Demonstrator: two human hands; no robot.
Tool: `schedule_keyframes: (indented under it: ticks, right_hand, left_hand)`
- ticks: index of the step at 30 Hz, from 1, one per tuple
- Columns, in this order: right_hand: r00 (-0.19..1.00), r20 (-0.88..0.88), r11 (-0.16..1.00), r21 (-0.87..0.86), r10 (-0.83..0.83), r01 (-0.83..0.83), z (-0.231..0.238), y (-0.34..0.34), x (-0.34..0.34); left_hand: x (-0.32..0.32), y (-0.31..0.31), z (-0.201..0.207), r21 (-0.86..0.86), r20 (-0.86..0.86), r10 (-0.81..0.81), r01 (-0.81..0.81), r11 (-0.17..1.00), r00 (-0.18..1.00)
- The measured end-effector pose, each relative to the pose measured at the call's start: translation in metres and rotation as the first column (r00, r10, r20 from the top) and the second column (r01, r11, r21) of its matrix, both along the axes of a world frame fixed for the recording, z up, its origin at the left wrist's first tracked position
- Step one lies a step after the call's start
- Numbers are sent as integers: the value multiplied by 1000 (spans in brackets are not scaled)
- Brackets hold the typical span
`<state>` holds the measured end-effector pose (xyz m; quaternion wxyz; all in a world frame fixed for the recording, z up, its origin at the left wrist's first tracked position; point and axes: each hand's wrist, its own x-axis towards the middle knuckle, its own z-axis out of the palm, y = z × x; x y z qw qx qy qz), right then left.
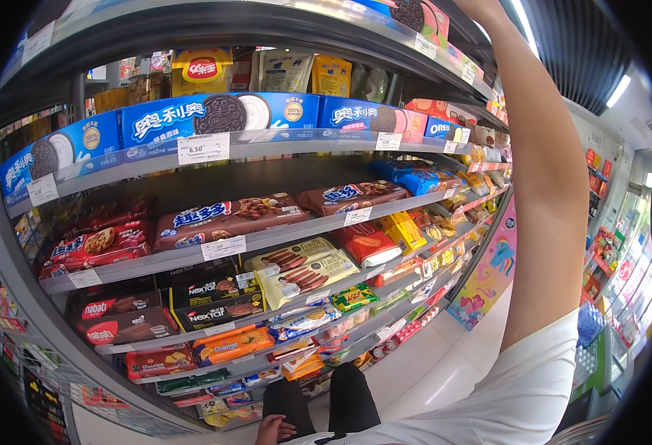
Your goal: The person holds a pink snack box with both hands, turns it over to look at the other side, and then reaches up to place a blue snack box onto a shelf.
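My right arm reaches up along the right side to the top shelf (304, 18). Only the base of my right hand (479, 7) shows at the upper edge, near a pink cookie box (436, 26); its fingers are cut off from view. Low in front of my dark trousers hangs my left hand (275, 429), fingers loosely bent and apart, with nothing seen in it. Blue cookie boxes (155, 119) line the shelf below the top one. Under them lie brown cookie packs (226, 219) and a red cookie pack (100, 247).
Lower shelves hold black wafer boxes (218, 300), cream wafer packs (300, 271) and an orange biscuit pack (235, 344). Price tags hang on the shelf edges. Pale tiled floor (430, 363) runs along the right, beside a colourful cartoon panel (493, 267). A wire rack (40, 363) stands left.
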<state>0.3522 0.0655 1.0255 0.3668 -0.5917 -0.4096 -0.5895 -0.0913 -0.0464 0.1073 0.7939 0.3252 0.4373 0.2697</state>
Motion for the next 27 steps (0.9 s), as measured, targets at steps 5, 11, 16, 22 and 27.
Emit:
schedule_keyframes:
  ticks: [5, 11, 16, 22, 27]
  right_hand:
    - [992, -115, 998, -46, -55, 50, 7, -3, 7]
    - [997, -22, 990, -121, -74, 70, 27, 13, 29]
    - [997, -5, 990, -120, -72, 71, 22, 2, 28]
    - [995, -26, 984, -153, -94, 89, 23, 1, 36]
    - [989, 31, 979, -139, -143, 146, 24, 0, 41]
  left_hand:
    - [-6, -3, 28, -84, -37, 38, -41, 996, 999]
    - [-11, 2, 36, 12, -103, -24, 25, 1000, 994]
    - [-16, 3, 18, 47, -31, -27, 28, 998, 999]
    - [-13, 6, 6, 32, -3, -12, 12, 999, 1000]
    - [-17, 4, 10, 51, 23, -3, 2, 999, 1000]
